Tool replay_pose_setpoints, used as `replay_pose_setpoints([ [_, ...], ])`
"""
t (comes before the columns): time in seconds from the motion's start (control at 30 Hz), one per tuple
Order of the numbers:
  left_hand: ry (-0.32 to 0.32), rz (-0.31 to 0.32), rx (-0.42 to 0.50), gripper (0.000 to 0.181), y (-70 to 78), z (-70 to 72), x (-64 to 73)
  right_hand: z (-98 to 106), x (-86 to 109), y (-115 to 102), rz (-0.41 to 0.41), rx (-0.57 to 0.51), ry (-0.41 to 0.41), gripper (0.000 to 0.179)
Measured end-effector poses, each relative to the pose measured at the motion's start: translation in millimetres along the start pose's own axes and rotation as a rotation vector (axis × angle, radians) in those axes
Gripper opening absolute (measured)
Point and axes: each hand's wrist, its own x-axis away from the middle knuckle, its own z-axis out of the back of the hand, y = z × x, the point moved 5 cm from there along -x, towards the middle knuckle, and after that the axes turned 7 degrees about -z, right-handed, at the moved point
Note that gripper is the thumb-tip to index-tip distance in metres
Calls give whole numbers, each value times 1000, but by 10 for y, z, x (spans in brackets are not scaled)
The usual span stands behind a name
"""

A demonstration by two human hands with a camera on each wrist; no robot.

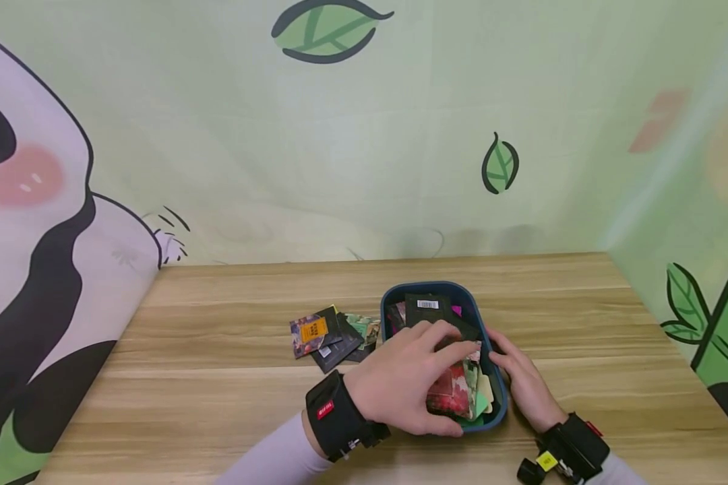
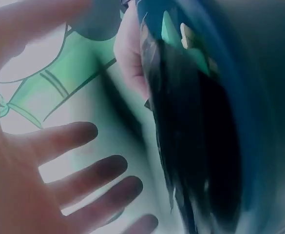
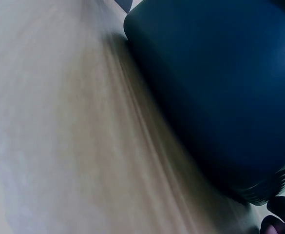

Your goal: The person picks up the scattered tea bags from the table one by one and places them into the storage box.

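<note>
A dark blue bin (image 1: pixel 499 404) stands on the wooden table, filled with small flat printed packets (image 1: pixel 451 393). One black packet (image 1: pixel 429 308) with a white barcode label lies at its far end. Over the bin is my left hand (image 1: pixel 409 377), its fingers spread; in the left wrist view the fingers (image 2: pixel 101 175) are straight and apart from the dark packets (image 2: pixel 181 122). My right hand (image 1: pixel 524 384) rests against the bin's right side, fingers at the rim. The right wrist view shows mostly the bin's outer wall (image 3: pixel 220 92), with only fingertips at the lower right corner.
Left of the bin, several loose packets (image 1: pixel 315 333) overlap on the table (image 1: pixel 230 397). One has an orange label. A pale green backdrop (image 1: pixel 400 148) with leaf drawings rises behind the table, and a panda drawing (image 1: pixel 112 249) is at the left.
</note>
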Motion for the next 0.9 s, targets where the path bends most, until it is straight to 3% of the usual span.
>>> replay_pose_setpoints([
  [0.13,-2,38,24,114,-41,28,39,-6,-1,-5,7,-13,-5,60],
  [0.33,-31,111,43,119,-224,74,135,-17,1,-9,-1,-30,2,62],
  [0.5,-58,253,68,120,-565,171,327,-23,-4,-3,-6,-20,6,62],
  [0.67,-84,417,72,120,-969,261,628,-30,-5,4,-13,-28,5,62],
  [0.9,-147,617,97,117,-1407,242,1042,-17,7,2,-13,-28,4,63],
])
